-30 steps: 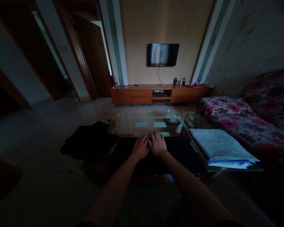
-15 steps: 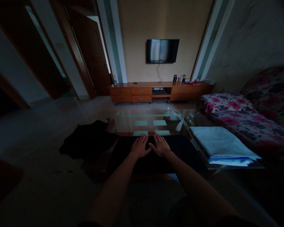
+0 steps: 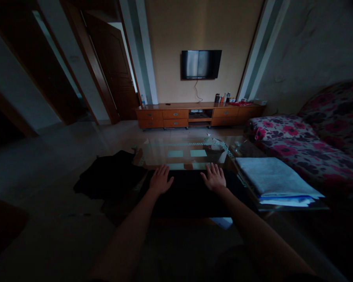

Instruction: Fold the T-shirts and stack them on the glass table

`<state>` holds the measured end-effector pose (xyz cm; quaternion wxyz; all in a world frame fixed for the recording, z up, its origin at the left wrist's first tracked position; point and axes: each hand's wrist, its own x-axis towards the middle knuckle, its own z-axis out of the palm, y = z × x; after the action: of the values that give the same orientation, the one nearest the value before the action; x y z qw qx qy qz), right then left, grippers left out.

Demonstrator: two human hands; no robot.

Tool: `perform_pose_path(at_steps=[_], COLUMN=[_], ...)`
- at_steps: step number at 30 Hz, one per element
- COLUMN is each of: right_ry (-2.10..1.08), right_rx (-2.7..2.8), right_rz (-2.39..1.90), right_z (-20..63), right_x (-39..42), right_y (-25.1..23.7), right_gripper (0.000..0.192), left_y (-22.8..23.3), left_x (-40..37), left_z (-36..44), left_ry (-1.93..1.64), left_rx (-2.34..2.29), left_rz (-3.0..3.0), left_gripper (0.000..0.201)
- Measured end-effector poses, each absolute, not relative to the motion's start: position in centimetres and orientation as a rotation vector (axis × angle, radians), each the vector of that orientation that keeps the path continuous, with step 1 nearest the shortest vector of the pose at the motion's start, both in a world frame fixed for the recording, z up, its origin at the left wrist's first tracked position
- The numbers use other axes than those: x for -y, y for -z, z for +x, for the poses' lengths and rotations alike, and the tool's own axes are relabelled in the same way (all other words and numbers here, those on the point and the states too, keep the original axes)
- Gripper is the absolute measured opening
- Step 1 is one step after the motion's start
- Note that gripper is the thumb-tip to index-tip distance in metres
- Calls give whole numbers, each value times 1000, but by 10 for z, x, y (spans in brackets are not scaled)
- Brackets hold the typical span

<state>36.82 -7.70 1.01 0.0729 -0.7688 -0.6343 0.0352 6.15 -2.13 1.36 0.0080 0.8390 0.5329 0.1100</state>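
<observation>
A dark cloth (image 3: 188, 192) lies spread flat on the near end of a glass coffee table (image 3: 191, 150). My left hand (image 3: 160, 180) rests palm down on its far left part, fingers apart. On the cloth's far right part my right hand (image 3: 214, 177) lies flat too, fingers spread. Neither hand grips anything. A second dark garment (image 3: 108, 174) is heaped at the table's left end and hangs over the edge.
Folded pale cloths (image 3: 275, 182) are stacked on the table's right side. A floral sofa (image 3: 312, 137) runs along the right. A wooden TV cabinet (image 3: 198, 114) with bottles and a wall TV (image 3: 200, 64) stand at the far wall. Doorways open at left.
My hands were side by side at the cloth's middle. They have slid apart, the left one leftward and the right one rightward, flat on the cloth.
</observation>
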Motion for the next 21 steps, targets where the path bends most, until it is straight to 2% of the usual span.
perform_pose_path(at_steps=[4, 10, 14, 21], right_ry=[-94, -182, -43, -39], right_rx=[1873, 1868, 1767, 1812], right_rz=[-2386, -2382, -2409, -2400], right_z=[393, 401, 422, 451], right_x=[82, 80, 89, 94], right_y=[2, 0, -1, 18], right_gripper=[84, 85, 82, 88], left_y=[-6, -9, -10, -1], left_x=[19, 20, 19, 15], left_z=[37, 37, 25, 7], left_ry=[-266, -229, -218, -173], left_rx=[-1728, -1803, -1986, -1865], left_rz=[2600, 2601, 2518, 2540], left_gripper=[79, 78, 78, 79])
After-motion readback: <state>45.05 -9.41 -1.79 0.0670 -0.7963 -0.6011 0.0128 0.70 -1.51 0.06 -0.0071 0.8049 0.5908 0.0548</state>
